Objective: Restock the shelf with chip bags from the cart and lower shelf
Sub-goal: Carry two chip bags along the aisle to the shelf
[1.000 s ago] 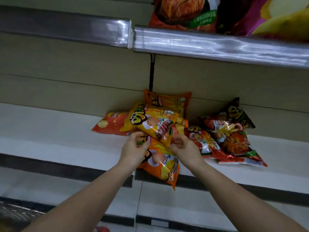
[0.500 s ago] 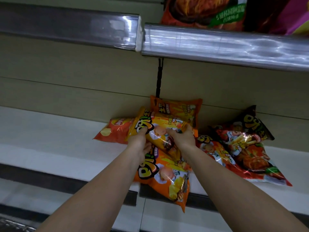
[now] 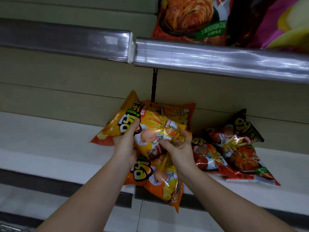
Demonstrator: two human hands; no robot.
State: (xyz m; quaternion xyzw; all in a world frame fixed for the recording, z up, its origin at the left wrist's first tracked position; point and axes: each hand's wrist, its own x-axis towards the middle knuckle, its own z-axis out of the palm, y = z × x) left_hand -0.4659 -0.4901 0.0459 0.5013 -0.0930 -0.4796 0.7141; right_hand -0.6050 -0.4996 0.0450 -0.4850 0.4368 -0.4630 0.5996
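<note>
Shelf (image 3: 50,139), pale, wide, mostly bare on the left; upper shelf rail (image 3: 217,57) w/ clear price strip above it, big bags (image 3: 192,19) standing on top at upper right. Beige back panel behind, dark bracket (image 3: 153,87) running down the middle.

Heap of chip bags mid-shelf: red/black bags (image 3: 234,153) lying flat to the right, orange bag (image 3: 173,113) leaning vs. the back panel, another orange bag (image 3: 158,183) flat at the front w/ its lower corner hanging over the shelf lip, red bag (image 3: 100,139) poking out on the left under the rest.

Yellow bag (image 3: 150,129) raised off the heap, tilted, top corner up-left. Left hand (image 3: 125,146) curled round its left edge, thumb across the printed front. Right hand (image 3: 178,148) pinching the lower right part, fingers bent into the foil. Both holding, neither loose.

Step in hand, prob.: picking one bag out of the pile to stand or re-place it properly on the shelf. Restock looks early – only a handful of bags here, most lying flat. Cart not in view.

Next move calls for: turning the bag upright, logo facing out, setting it vs. the back panel or on bare shelf to the left. Light grip pref. – foil slippery, contents crushable. Overhanging front bag worth watching; a nudge could tip it off the lip.
</note>
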